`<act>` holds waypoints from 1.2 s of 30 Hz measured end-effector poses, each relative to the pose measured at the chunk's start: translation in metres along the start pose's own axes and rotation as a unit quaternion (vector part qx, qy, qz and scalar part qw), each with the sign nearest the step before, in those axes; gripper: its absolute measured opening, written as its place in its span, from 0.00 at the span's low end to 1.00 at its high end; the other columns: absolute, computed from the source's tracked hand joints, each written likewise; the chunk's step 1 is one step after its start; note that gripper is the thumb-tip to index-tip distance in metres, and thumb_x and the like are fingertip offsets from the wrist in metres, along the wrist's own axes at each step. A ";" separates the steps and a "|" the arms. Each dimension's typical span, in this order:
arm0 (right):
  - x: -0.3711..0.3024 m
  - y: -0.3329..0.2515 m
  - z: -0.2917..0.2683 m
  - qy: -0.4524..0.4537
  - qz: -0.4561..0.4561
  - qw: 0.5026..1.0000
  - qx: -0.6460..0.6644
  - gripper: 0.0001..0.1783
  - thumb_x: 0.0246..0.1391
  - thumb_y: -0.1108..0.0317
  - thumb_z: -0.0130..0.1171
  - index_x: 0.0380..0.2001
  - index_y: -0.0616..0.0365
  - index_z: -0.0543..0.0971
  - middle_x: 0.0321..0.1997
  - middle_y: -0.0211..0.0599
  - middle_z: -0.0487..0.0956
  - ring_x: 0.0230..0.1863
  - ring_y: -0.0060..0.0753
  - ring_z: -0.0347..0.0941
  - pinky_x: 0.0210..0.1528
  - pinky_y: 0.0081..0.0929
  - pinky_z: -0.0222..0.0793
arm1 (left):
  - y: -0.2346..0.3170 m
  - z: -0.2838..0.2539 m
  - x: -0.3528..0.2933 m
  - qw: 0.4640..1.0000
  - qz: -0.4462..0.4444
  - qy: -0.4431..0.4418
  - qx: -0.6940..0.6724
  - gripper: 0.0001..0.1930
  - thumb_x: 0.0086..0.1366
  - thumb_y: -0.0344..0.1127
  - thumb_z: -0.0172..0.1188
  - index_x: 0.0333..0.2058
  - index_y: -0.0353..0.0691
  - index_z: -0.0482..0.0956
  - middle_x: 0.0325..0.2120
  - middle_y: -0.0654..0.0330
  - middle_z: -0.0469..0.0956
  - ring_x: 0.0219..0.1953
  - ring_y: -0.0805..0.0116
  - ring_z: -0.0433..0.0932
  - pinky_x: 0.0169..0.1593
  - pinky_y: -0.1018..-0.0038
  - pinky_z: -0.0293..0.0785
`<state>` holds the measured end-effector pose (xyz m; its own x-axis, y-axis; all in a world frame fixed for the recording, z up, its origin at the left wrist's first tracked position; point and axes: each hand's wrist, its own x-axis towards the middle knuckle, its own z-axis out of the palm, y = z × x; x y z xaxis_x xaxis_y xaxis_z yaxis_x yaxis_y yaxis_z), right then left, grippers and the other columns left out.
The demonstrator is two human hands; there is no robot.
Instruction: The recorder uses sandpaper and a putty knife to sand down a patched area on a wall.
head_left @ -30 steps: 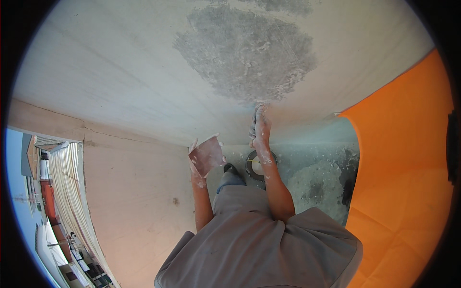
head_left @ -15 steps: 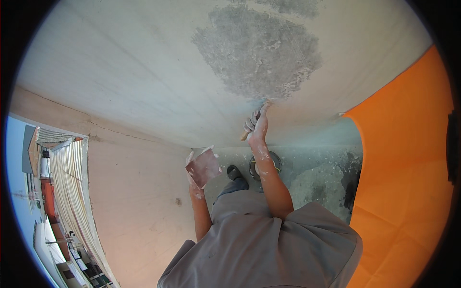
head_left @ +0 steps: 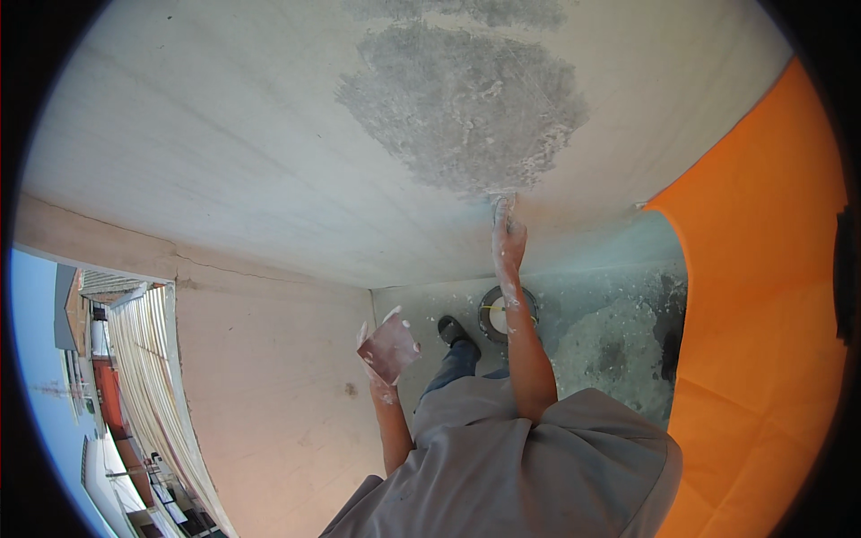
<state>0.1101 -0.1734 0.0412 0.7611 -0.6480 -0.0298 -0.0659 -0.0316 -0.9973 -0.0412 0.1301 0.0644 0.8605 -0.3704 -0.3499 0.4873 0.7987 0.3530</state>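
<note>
My left hand [head_left: 382,388], white with dried paste, is closed on a square reddish-brown plate [head_left: 389,349]. Its fingertips show around the plate's edges, and the palm is hidden behind it. My right hand [head_left: 508,240] reaches up and grips a putty knife [head_left: 503,199], whose blade meets the wall [head_left: 269,170] at the lower edge of a rough grey patch [head_left: 466,103]. The knife's handle is hidden in my hand. Pale smears cover that hand and wrist.
Below my right arm a round dark bucket [head_left: 491,316] with pale contents stands on the splattered floor [head_left: 592,345]. An orange sheet [head_left: 753,341] hangs at the right. At the left a low wall [head_left: 269,377] ends at an opening onto roofs outside.
My right hand has turned more upright and shifted slightly right, hiding the knife's wooden handle that showed before. The view has tilted a little. My left hand still holds the plate.
</note>
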 end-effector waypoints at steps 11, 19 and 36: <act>-0.018 -0.028 0.018 -0.056 0.189 0.942 0.271 0.32 0.71 0.36 0.50 0.22 0.51 0.71 0.13 0.20 0.60 0.11 0.18 0.52 0.14 0.25 0.45 | 0.012 -0.001 0.001 0.996 0.063 0.060 0.009 0.41 0.70 0.65 0.46 0.68 0.37 0.67 0.45 0.53 0.81 0.41 0.56 0.81 0.45 0.49 0.77; -0.020 -0.047 0.020 -0.080 0.256 0.888 0.374 0.32 0.68 0.31 0.49 0.21 0.44 0.64 0.13 0.15 0.54 0.09 0.14 0.45 0.12 0.20 0.37 | 0.022 0.011 0.012 0.996 0.068 0.051 -0.013 0.41 0.69 0.66 0.46 0.68 0.37 0.66 0.45 0.53 0.80 0.43 0.58 0.81 0.45 0.50 0.77; -0.026 -0.072 0.017 -0.137 0.351 0.732 0.567 0.31 0.69 0.33 0.50 0.21 0.44 0.63 0.14 0.19 0.49 0.11 0.20 0.40 0.14 0.23 0.38 | 0.018 -0.013 0.005 0.996 0.045 0.076 0.001 0.41 0.71 0.65 0.44 0.69 0.37 0.66 0.46 0.54 0.80 0.46 0.58 0.80 0.48 0.49 0.76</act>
<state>0.1056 -0.1416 0.1131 0.9080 -0.0189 -0.4185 -0.0436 0.9893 -0.1392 -0.0303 0.1491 0.0578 0.8682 -0.2212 -0.4442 0.4099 0.8241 0.3909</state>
